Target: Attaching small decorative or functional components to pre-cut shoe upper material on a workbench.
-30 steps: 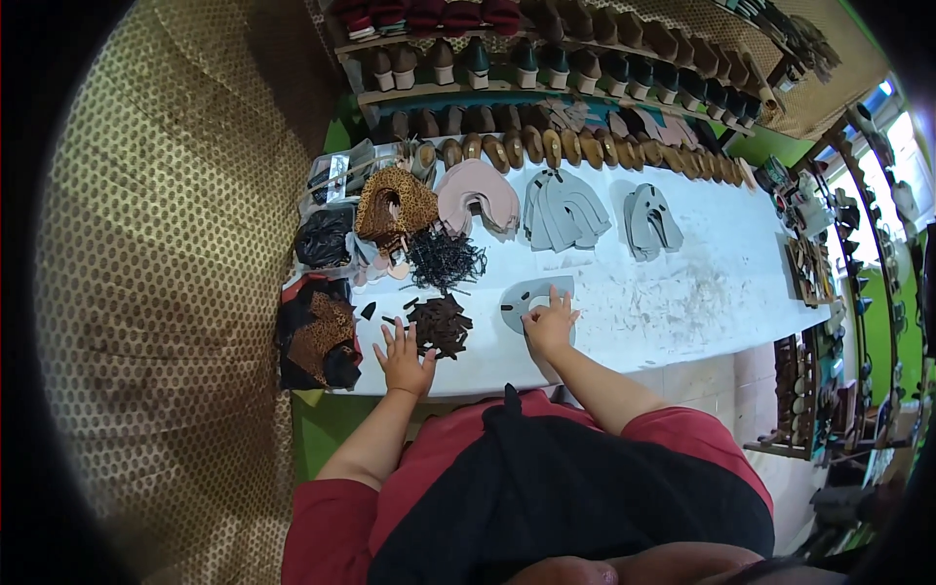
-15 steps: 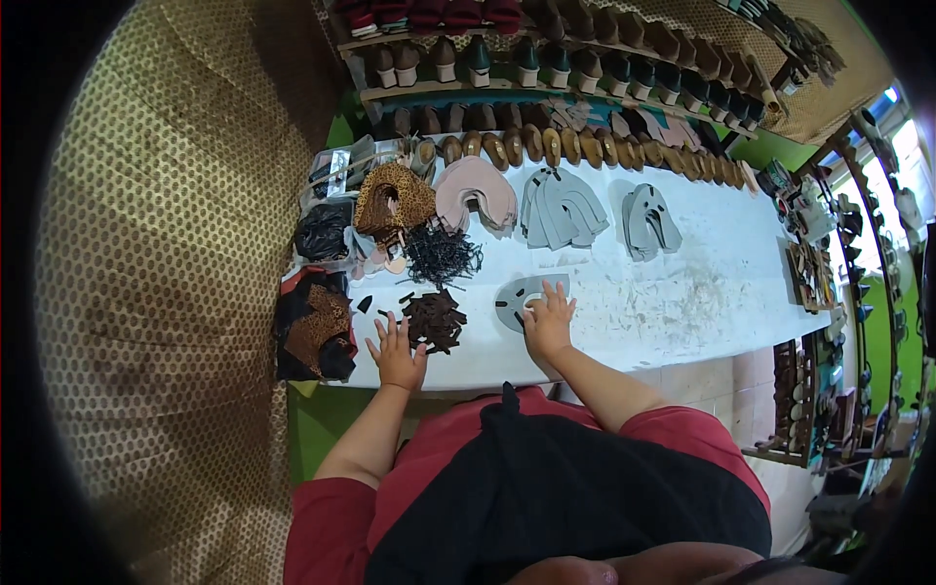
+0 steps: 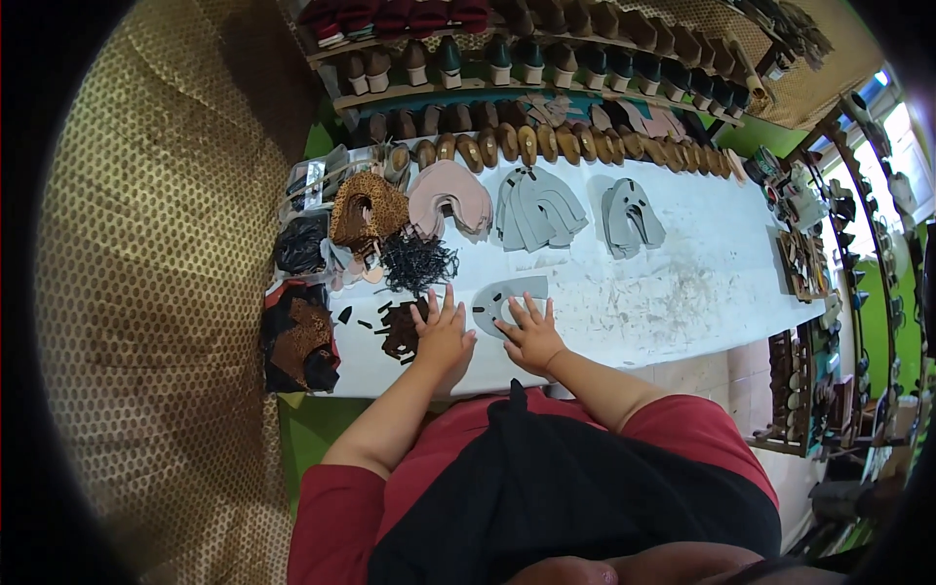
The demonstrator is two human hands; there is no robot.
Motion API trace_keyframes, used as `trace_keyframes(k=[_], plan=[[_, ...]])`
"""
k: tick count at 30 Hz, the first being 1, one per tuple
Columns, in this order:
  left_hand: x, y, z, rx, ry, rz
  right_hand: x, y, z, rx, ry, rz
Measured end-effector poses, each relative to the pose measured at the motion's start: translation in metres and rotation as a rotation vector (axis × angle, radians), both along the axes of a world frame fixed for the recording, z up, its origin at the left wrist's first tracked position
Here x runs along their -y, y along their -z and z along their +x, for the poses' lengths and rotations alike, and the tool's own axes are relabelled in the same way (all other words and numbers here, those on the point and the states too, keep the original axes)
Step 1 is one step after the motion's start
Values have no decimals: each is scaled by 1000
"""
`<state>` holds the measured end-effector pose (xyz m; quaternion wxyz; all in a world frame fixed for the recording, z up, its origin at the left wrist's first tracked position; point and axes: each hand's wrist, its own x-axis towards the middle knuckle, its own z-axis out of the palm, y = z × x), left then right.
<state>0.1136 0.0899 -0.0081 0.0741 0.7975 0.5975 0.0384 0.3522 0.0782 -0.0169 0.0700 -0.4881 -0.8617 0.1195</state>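
Observation:
My right hand (image 3: 531,341) rests with spread fingers on the near side of a curved grey shoe-upper piece (image 3: 526,286), which lies flat on the table and bears small dark strips. My left hand (image 3: 446,336) has its fingers stretched out over the right edge of a heap of short dark brown strips (image 3: 396,331). Whether it touches a strip I cannot tell. Beyond that heap is a tangle of thin black strips (image 3: 419,265). Farther back lie a fanned stack of grey pieces (image 3: 541,210) and a smaller group of grey pieces (image 3: 621,214) with dark strips on them.
Pink cut pieces (image 3: 448,190) and leopard-print pieces (image 3: 369,210) lie at the back left. A bag of scraps (image 3: 302,341) sits at the left edge. Shoe lasts (image 3: 527,146) line the table's far edge below shelves of shoes (image 3: 498,63). A tool box (image 3: 804,263) stands at the right end.
My left hand has moved right, from beside the brown strips to between the heap and the grey piece. My right hand has drawn slightly nearer to me on the piece. The whole view has shifted a little.

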Motion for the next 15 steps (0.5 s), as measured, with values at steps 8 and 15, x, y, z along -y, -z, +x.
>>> trace_keyframes(k=[8, 15], plan=[[-43, -5, 30, 194, -131, -177, -2, 3, 4, -35, -8, -3], [-43, 15, 30, 293, -121, -89, -4, 1, 2, -57, -9, -34]])
